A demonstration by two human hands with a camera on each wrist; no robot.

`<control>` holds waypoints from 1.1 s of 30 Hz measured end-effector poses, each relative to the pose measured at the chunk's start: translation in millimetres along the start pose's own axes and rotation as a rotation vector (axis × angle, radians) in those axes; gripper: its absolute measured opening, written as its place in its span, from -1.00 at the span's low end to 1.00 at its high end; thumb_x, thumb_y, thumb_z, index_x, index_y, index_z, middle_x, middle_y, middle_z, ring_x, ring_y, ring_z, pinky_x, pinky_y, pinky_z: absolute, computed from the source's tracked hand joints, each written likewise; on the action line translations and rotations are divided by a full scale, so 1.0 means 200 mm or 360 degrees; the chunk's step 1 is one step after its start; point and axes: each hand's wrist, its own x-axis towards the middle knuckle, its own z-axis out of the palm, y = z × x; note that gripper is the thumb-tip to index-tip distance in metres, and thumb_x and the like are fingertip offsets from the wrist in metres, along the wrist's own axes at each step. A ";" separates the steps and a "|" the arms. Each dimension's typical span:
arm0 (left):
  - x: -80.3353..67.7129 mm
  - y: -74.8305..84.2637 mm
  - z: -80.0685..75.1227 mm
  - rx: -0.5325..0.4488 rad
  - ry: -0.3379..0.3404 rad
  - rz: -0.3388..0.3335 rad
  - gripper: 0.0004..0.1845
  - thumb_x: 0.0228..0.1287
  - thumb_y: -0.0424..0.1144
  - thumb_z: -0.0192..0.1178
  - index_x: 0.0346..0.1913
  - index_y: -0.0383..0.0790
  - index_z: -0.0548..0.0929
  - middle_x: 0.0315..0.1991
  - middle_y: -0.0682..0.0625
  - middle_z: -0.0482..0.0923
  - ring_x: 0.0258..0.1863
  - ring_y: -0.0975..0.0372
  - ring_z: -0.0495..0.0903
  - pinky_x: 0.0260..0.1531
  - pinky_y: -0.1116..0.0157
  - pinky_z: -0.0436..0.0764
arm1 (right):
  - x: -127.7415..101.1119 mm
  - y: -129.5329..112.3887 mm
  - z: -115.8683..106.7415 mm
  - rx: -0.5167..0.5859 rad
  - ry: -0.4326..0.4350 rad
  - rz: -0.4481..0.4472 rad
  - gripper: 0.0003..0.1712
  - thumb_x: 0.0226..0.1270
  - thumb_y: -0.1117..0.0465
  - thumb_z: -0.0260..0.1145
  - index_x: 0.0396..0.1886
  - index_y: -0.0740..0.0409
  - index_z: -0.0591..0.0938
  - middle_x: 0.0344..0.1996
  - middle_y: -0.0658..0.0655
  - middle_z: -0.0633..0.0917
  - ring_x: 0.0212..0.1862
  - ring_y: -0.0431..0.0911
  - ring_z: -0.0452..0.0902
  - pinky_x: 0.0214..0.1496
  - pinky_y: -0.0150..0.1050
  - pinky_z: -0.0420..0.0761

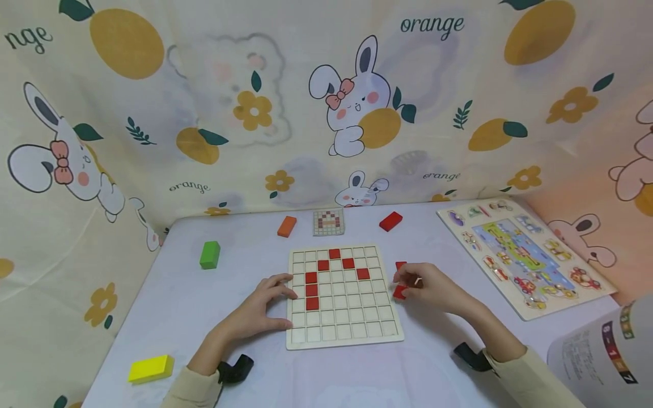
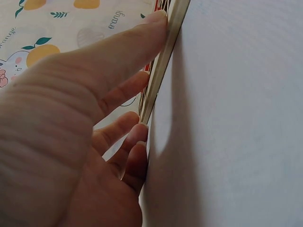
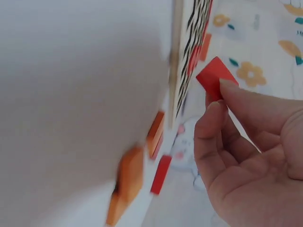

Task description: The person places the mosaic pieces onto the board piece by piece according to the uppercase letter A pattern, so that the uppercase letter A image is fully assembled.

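A pale board [image 1: 347, 331] marked with a square grid lies in the middle of the table. Several red tiles [image 1: 312, 277] fill cells in its upper part, forming an arch-like line. Along the board's left edge rests my left hand [image 1: 252, 309], with fingers relaxed and spread; in the left wrist view its thumb [image 2: 142, 35] touches the rim. My right hand [image 1: 436, 289], just beyond the right edge, pinches a red square tile [image 3: 214, 78] between thumb and fingertips. Another red tile [image 1: 401, 264] shows partly behind that hand.
At the back, a small pattern card [image 1: 329, 232] lies between an orange block [image 1: 287, 226] and a red block [image 1: 390, 221]. Green [image 1: 210, 255] and yellow [image 1: 151, 369] blocks are on the left. A picture puzzle board [image 1: 530, 306] and a white cylindrical container [image 1: 586, 362] stand right.
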 end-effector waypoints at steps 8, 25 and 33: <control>0.00 0.00 0.00 -0.0006 0.0002 -0.0010 -0.50 -0.01 -0.06 0.56 0.03 0.06 0.63 0.48 -0.06 0.20 0.48 -0.04 0.08 0.36 -0.20 0.18 | 0.24 -0.03 0.10 0.0111 -0.0079 0.0023 -0.83 0.21 0.53 0.33 -0.27 0.23 0.67 -0.41 0.06 0.61 -0.30 -0.08 0.49 -0.25 -0.33 0.56; 0.00 0.01 -0.01 -0.0016 -0.0014 -0.0003 -0.50 0.00 -0.08 0.56 0.05 0.07 0.63 0.49 -0.05 0.19 0.48 -0.03 0.08 0.38 -0.18 0.17 | 0.28 -0.09 0.14 -0.0023 0.0021 0.0099 -0.84 0.21 0.48 0.38 -0.23 0.25 0.72 -0.32 0.05 0.66 -0.28 -0.09 0.50 -0.26 -0.28 0.57; 0.00 0.01 -0.01 -0.0030 -0.0009 -0.0014 -0.50 -0.01 -0.06 0.55 0.04 0.06 0.63 0.49 -0.06 0.19 0.48 -0.05 0.07 0.37 -0.21 0.16 | 0.08 -0.23 0.20 -0.0829 0.0146 -0.0024 -0.47 0.29 0.04 0.43 0.13 0.29 0.62 0.14 0.29 0.56 0.18 0.19 0.45 0.10 0.15 0.53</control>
